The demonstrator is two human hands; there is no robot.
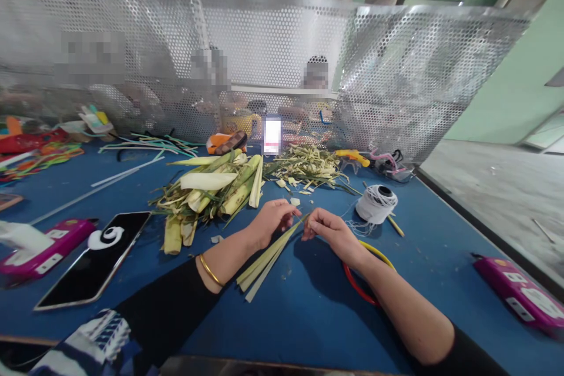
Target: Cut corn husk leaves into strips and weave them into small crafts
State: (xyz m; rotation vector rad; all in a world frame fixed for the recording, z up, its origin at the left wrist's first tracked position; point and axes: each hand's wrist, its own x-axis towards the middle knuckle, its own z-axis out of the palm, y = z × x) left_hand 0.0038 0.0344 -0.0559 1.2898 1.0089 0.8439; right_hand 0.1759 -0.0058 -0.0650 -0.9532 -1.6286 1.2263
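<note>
A slim bundle of strips lies at the centre of the frame, slanting from lower left to upper right. The strips are flat, pale yellow-green and smooth, drawn together to a narrow tip at the top and fanned apart at their cut lower ends; they overlap too much to count exactly. The right hand pinches the narrow tip between thumb and fingers. The left hand, fingers curled, is just beside that tip; whether it grips anything I cannot tell.

Counted around them: one heap of leafy husks left of centre; one pile of shredded trimmings above centre; one spool of white thread right of centre; one phone at lower left; one yellow-and-red ring, partly hidden under the right forearm; and two magenta boxes, one at each side of the frame.
</note>
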